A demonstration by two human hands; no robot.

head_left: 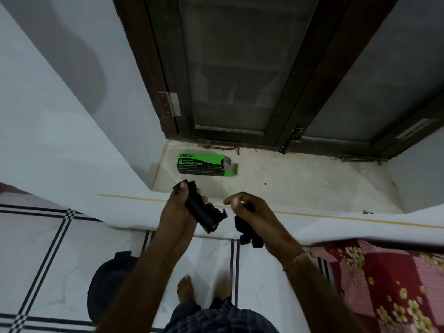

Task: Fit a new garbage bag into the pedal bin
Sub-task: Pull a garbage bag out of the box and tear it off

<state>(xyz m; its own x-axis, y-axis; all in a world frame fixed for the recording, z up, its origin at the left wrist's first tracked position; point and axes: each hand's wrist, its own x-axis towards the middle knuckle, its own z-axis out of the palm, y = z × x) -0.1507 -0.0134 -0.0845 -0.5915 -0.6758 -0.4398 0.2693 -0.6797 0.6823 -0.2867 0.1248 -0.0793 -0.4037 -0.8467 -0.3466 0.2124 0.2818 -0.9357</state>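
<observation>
Garbage bag roll, black, gripped in left hand; torn-off black garbage bag bunched in right hand, fingers closed on it. Hands apart, the two not touching. Green box on sill beyond left hand reads "BECO", "GARBAGE BAGS", end flap open. Dark pedal bin on floor below left forearm.

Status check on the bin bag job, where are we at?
Left hand grips the bag roll. Right hand holds a torn-off black bag, still folded. Pedal bin on floor, lower left; left forearm crosses it.
</observation>
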